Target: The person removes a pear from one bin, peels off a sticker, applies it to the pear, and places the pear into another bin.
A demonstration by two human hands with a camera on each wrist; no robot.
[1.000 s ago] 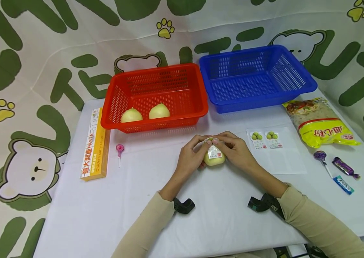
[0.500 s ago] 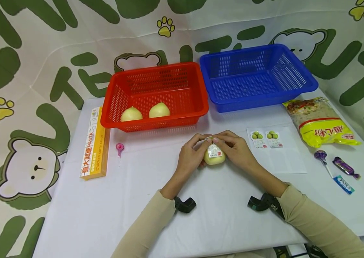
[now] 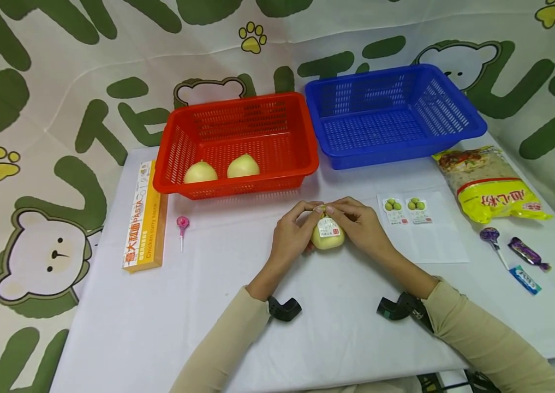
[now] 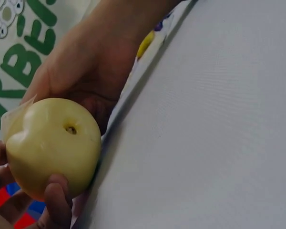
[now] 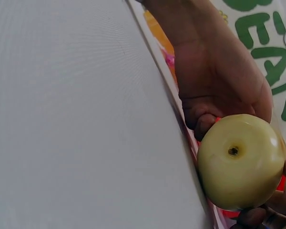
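Between both hands point(image 3: 328, 232), the yellow fruit point(image 3: 328, 238) sits gripped.

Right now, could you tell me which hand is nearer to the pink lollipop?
Left. The left hand lies just right of the pink lollipop; the right hand is farther right, beyond the pear.

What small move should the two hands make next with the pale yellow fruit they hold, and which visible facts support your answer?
Probably press the sticker flat. Both the left hand and the right hand grip the fruit over the table, fingertips meeting at its top, and in the left wrist view a sticker edge stands off the skin. After that it could likely join the two fruits in the red basket.
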